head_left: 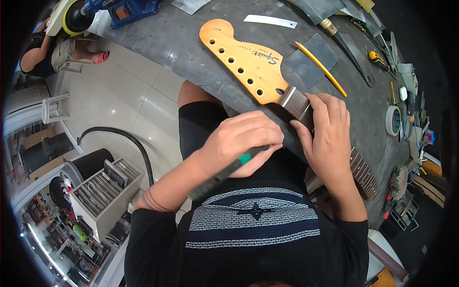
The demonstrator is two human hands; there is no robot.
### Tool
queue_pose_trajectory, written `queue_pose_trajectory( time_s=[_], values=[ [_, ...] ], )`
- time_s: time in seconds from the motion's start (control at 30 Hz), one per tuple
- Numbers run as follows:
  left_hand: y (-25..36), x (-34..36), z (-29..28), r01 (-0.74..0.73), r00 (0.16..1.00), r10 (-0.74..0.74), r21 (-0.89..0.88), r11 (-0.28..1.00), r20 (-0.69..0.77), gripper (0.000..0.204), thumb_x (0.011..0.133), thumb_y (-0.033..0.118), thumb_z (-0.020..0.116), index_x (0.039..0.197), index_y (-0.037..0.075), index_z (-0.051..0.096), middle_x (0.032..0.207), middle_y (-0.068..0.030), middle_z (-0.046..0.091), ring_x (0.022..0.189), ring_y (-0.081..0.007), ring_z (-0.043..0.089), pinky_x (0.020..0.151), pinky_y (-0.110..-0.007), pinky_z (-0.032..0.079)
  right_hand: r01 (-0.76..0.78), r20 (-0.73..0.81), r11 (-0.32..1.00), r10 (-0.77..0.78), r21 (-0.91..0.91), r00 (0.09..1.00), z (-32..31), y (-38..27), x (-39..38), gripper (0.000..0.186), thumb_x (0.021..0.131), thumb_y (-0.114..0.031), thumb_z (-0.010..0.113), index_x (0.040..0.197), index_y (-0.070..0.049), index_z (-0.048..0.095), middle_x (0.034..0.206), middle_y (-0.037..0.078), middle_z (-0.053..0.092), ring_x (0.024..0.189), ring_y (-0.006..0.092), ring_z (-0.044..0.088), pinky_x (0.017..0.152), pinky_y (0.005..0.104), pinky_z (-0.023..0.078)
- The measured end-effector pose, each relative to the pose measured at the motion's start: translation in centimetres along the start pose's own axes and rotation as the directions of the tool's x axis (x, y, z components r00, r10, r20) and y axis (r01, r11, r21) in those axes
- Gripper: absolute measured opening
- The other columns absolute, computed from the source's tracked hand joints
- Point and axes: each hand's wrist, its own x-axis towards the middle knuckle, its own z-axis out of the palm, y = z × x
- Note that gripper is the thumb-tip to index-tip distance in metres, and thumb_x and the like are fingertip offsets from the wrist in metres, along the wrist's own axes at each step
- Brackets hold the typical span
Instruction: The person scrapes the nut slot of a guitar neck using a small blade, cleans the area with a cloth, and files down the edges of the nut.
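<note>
A guitar neck [302, 106] with a honey-coloured headstock [244, 62] lies along the workbench's near edge. Several tuner holes line the headstock's left side. My right hand [329, 126] is closed around the neck just below the nut, fingers over the dark fretboard and thumb at its near edge; part of the fretboard is hidden under it. To the left, my left hand [246, 141] grips a long dark file-like tool [217, 177] with a green band. Its end points down-left over my lap and is smeared by motion. The tool and the neck appear apart.
On the dark workbench [158, 40] lie a pencil [321, 68], a dark abrasive sheet [306, 60], a metal ruler [270, 21], a saw [346, 50] and a tape roll [393, 119]. A blue vise [126, 13] stands at the far left. Another person [48, 55] sits beyond the bench.
</note>
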Motion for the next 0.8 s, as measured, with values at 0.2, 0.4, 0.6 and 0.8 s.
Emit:
queue_pose_trajectory(
  time_s=[0.2, 0.4, 0.6, 0.8],
  values=[
    [1.3, 0.9, -2.2, 0.24, 0.943, -0.22, 0.051, 0.969, -0.249, 0.019, 0.1, -0.005, 0.076, 0.117, 0.0, 0.07, 0.098, -0.0089, 0.07, 0.08, -0.0192, 0.062, 0.076, -0.033, 0.049, 0.029, 0.046, 0.997, -0.025, -0.077, 0.999, -2.2, 0.0, 0.8, 0.057, 0.101, -0.028, 0.084, 0.148, 0.0, 0.068, 0.115, 0.013, 0.068, 0.101, 0.0328, 0.068, 0.09, 0.0448, 0.053],
    [2.6, 7.0, -3.0, 0.037, 0.995, 0.02, 0.529, 0.848, -0.103, 0.016, 0.092, 0.006, 0.087, 0.108, 0.006, 0.082, 0.086, 0.0005, 0.074, 0.086, -0.0223, 0.06, 0.092, -0.04, 0.04, 0.04, 0.131, 0.999, -0.036, -0.033, 0.991, -4.8, 0.7, 2.3, 0.048, 0.106, -0.03, 0.078, 0.144, 0.0, 0.073, 0.108, 0.013, 0.072, 0.093, 0.0336, 0.072, 0.084, 0.0444, 0.055],
    [2.9, 9.3, -2.7, 0.063, 0.989, -0.132, 0.591, 0.804, 0.073, 0.012, 0.089, 0.011, 0.09, 0.101, 0.012, 0.086, 0.081, 0.0024, 0.072, 0.086, -0.0201, 0.058, 0.092, -0.039, 0.037, 0.057, 0.125, 0.998, -0.058, 0.01, 0.99, -4.8, 1.7, 2.9, 0.043, 0.108, -0.027, 0.075, 0.141, 0.0, 0.073, 0.105, 0.014, 0.075, 0.095, 0.0371, 0.073, 0.088, 0.0462, 0.056],
    [3.4, 11.9, -3.0, 0.031, 0.941, -0.248, 0.671, 0.741, 0.23, 0.009, 0.092, 0.017, 0.087, 0.096, 0.009, 0.085, 0.079, -0.0035, 0.069, 0.083, -0.0218, 0.058, 0.087, -0.04, 0.041, 0.068, 0.103, 0.997, -0.072, 0.045, 0.992, -4.7, 2.0, 3.0, 0.038, 0.109, -0.027, 0.075, 0.137, -0.001, 0.075, 0.107, 0.015, 0.076, 0.097, 0.0383, 0.073, 0.089, 0.0477, 0.056]
  ],
)
